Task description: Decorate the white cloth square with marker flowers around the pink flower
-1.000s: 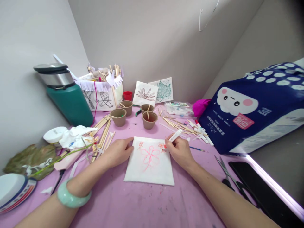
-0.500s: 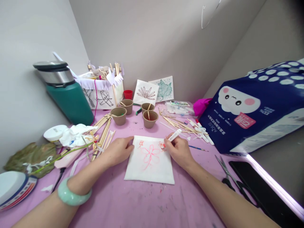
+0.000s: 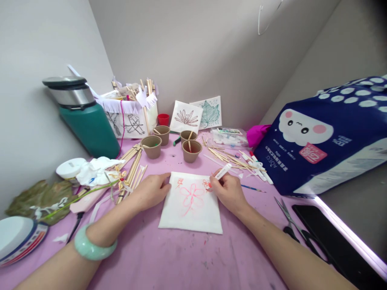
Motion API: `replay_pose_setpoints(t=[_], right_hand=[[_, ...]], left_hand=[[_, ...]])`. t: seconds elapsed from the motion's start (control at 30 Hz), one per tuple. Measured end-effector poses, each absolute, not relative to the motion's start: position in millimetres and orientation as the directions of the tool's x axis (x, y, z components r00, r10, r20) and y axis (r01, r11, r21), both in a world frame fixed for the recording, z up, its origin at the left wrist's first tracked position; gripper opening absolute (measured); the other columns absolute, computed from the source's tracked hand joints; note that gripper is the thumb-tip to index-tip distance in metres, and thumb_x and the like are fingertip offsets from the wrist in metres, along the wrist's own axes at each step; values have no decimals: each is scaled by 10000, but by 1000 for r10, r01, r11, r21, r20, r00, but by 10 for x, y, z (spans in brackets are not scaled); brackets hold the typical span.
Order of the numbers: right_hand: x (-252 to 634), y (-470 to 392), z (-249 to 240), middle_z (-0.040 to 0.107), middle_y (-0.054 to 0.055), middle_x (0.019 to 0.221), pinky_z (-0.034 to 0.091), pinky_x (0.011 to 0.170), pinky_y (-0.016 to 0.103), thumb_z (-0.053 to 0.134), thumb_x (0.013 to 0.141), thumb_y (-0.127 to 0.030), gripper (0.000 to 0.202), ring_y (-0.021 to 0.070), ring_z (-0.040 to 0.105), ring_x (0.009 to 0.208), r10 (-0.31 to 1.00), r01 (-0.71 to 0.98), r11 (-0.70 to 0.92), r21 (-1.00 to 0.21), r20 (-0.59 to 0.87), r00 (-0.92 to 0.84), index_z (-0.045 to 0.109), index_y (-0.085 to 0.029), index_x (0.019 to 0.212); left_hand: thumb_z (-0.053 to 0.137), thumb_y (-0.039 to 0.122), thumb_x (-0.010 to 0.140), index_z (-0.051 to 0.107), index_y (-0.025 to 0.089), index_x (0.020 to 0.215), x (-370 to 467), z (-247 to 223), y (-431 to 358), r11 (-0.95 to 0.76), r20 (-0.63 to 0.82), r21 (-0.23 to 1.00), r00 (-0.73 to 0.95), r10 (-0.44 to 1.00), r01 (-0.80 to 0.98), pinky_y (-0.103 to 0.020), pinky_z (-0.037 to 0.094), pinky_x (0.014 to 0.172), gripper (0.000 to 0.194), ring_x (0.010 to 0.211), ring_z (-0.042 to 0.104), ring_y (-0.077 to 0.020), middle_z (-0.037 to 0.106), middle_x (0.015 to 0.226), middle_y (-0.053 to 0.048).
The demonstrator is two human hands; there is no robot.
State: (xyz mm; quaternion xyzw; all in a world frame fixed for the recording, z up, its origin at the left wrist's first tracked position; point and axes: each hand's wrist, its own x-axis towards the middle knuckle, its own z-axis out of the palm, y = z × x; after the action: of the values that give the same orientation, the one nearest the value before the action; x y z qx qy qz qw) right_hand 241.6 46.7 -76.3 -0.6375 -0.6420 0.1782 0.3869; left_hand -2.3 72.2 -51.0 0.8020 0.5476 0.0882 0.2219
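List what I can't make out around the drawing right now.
- Marker tip: hidden by the right hand in the head view.
- White cloth: its left edge lies under the left hand.
- Small flower: partly covered by the right hand.
- Marker label: too small to read.
- Scissors: handles blend into the dark tray.

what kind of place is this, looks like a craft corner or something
Most likely a home craft table set in a corner. The right hand holds a marker on a white cloth square with a pink flower, amid loose wooden sticks, paper cups and scissors.
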Motion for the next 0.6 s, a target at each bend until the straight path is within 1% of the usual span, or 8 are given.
replay_pose_setpoints(t=[0.13, 0.23, 0.4, 0.6], right_hand=[[2425, 458, -723, 561, -1, 534, 352, 503, 240, 475, 749, -356, 219, 143, 523, 501, 947, 664, 100, -741, 276, 165, 567, -180, 656], [2428, 457, -713, 567, 0, 538, 359, 511, 242, 475, 738, -360, 224, 142, 525, 501, 945, 643, 93, -761, 271, 184, 575, -177, 656], [2429, 464, -744, 556, -5, 524, 340, 509, 242, 472, 746, -346, 216, 138, 514, 498, 951, 683, 93, -724, 267, 154, 566, -180, 644], [2429, 466, -790, 547, -12, 523, 319, 495, 237, 471, 763, -328, 198, 133, 507, 493, 949, 713, 130, -689, 294, 112, 553, -184, 655]], left_hand=[[407, 252, 825, 611, 191, 1046, -19, -507, 731, -302, -106, 451, 387, 916, 840, -244, 287, 553, 307, 605, 546, -151, 604, 650, -2], [403, 254, 826, 613, 189, 980, -21, -505, 730, -312, -104, 454, 397, 912, 835, -245, 280, 553, 267, 598, 532, -146, 579, 619, 7], [409, 252, 821, 606, 187, 945, -27, -519, 732, -299, -108, 454, 385, 917, 839, -246, 275, 553, 241, 594, 529, -146, 565, 601, 13], [412, 253, 823, 609, 186, 958, -28, -517, 731, -294, -114, 461, 384, 916, 838, -248, 271, 552, 248, 582, 520, -142, 561, 593, 15]])
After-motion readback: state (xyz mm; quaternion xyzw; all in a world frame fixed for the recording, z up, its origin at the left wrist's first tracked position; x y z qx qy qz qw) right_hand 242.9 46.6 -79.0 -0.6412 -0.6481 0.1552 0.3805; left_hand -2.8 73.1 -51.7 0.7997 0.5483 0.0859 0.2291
